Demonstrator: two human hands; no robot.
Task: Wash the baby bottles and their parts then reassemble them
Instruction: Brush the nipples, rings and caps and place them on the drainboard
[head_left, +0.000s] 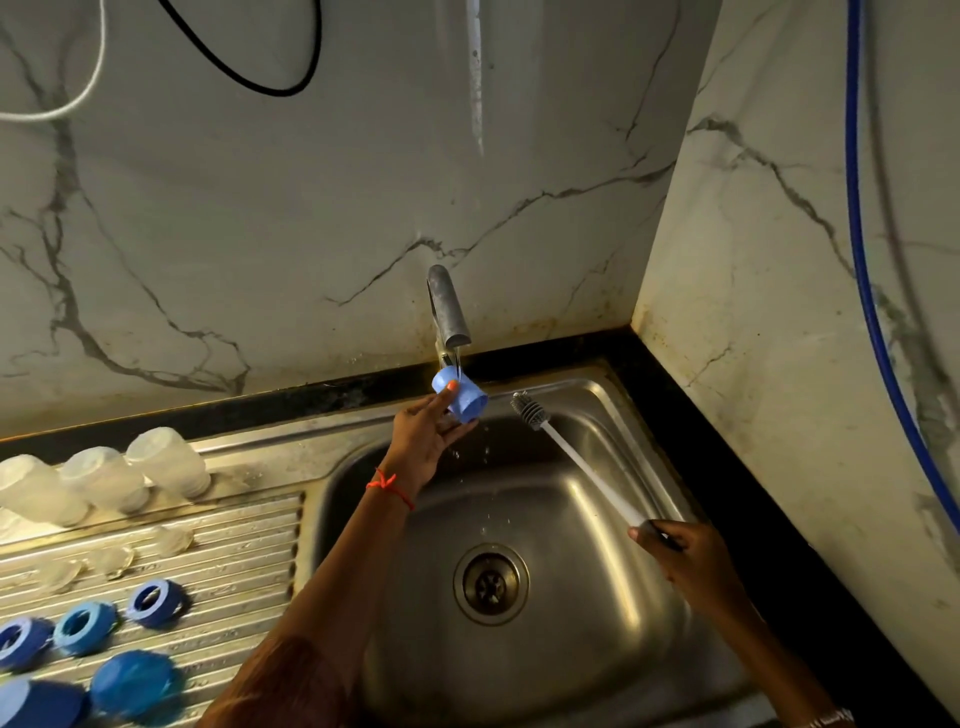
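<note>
The left hand (423, 441) is pinched on the blue cap (462, 397) under the running tap (449, 312), the right hand (685, 558) is clamped on the brush (576, 462) handle, so tbh the wet cap could easily be dropped into the sink (597, 597) if that grip gets loosened.

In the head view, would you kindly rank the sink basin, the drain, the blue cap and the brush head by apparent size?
1. sink basin
2. drain
3. blue cap
4. brush head
The cap and brush head look fairly close, so that last pair is less sure.
</note>
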